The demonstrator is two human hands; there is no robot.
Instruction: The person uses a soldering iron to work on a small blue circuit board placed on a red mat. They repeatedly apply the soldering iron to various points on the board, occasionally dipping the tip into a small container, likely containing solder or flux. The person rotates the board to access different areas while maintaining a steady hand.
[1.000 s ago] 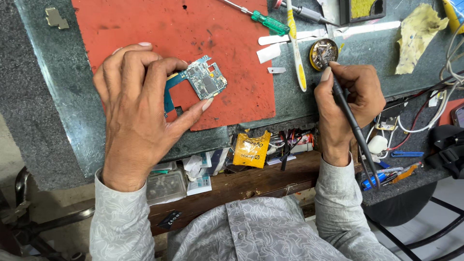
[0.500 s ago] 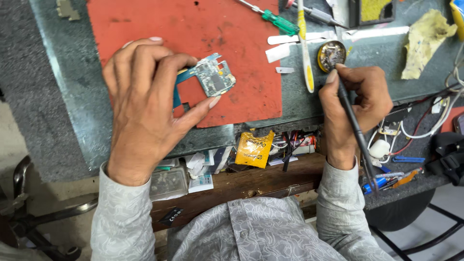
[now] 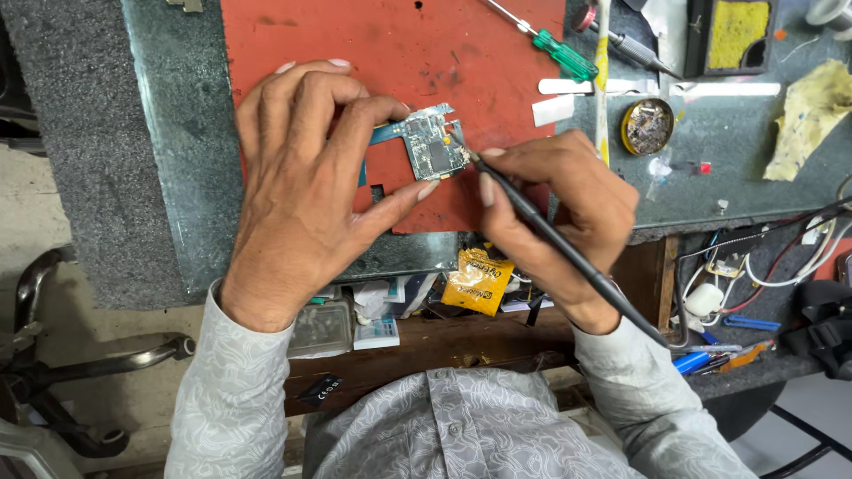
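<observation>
My left hand (image 3: 306, 182) pinches a small blue circuit board (image 3: 429, 146) between thumb and fingers, holding it over a red work mat (image 3: 390, 53). My right hand (image 3: 555, 208) grips a black soldering iron (image 3: 568, 253) like a pen, its tip touching the board's right edge. The iron's cable trails off toward the lower right.
A green-handled screwdriver (image 3: 559, 51), a round tin of brass wool (image 3: 650, 126), a yellow sponge in a black holder (image 3: 735, 31) and a stained yellow cloth (image 3: 812, 115) lie on the grey bench. An open drawer below holds a yellow packet (image 3: 479, 279) and small boxes. Wires pile at right.
My right hand has moved left from beside the round tin to the board, bringing the iron's tip onto it. My left hand still holds the board.
</observation>
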